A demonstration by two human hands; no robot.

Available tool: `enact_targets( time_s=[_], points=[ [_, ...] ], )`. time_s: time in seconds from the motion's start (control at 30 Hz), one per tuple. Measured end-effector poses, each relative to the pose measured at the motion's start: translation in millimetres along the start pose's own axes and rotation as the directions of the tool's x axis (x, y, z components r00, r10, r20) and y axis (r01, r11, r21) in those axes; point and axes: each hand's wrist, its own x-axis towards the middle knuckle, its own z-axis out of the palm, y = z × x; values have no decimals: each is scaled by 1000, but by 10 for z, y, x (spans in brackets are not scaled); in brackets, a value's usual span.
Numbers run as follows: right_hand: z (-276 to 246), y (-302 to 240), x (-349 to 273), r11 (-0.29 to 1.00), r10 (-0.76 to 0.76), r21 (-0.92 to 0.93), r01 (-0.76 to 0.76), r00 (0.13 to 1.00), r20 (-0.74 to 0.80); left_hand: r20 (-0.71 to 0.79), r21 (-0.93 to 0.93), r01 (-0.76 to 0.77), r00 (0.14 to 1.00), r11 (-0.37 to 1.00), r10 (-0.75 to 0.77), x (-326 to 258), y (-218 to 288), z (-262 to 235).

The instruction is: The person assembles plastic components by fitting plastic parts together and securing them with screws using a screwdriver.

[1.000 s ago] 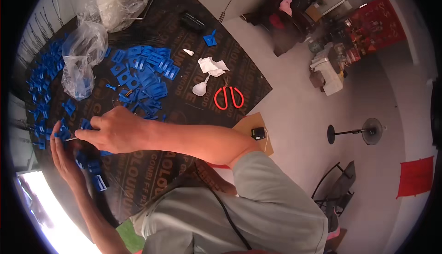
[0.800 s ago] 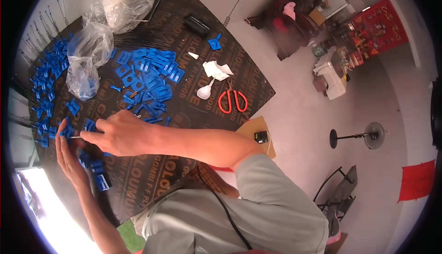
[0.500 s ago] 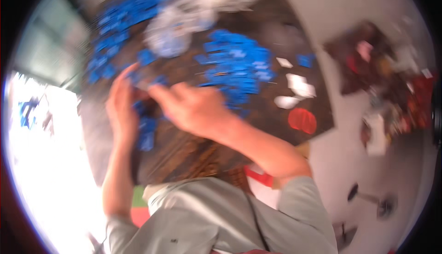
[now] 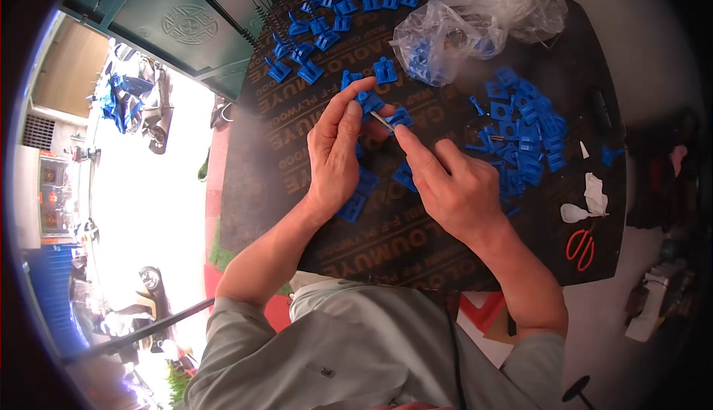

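My left hand (image 4: 333,154) is closed around a small blue plastic part (image 4: 369,102), its thumb and fingers on either side. A thin metal pin (image 4: 382,121) slants from that part toward my right hand (image 4: 459,187). The tip of my right index finger is at the pin's near end, and the other fingers are curled; the thumb is hidden. More blue parts lie just under and beside both hands, among them a few blue pieces (image 4: 355,200) near my left wrist.
On the dark printed board table (image 4: 297,243) stand rows of blue parts (image 4: 327,38) at the far left. A heap of blue pieces (image 4: 529,131) lies right of my hands. Clear plastic bags (image 4: 475,20) sit behind. Red-handled scissors (image 4: 580,249) and a white spoon-like scoop (image 4: 572,213) are at the right.
The whole view has swung, so the table and both hands now appear farther right, and the blur is gone. My hands stay close together at the blue part.
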Motion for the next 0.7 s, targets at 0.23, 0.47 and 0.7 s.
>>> enact_targets(
  time_s=[0.23, 0.47, 0.7],
  points=[
    [2, -54, -1, 999, 35, 38, -35, 999, -1, -22, 15, -69, 997, 997, 70, -3, -50, 21],
    [24, -81, -5, 979, 103, 178, -103, 995, 7, -19, -42, -58, 998, 997, 57, -25, -44, 40],
    [29, -107, 18, 946, 147, 291, -147, 989, 21, -3, -4, -96, 995, 995, 96, -35, -61, 2]
  ],
)
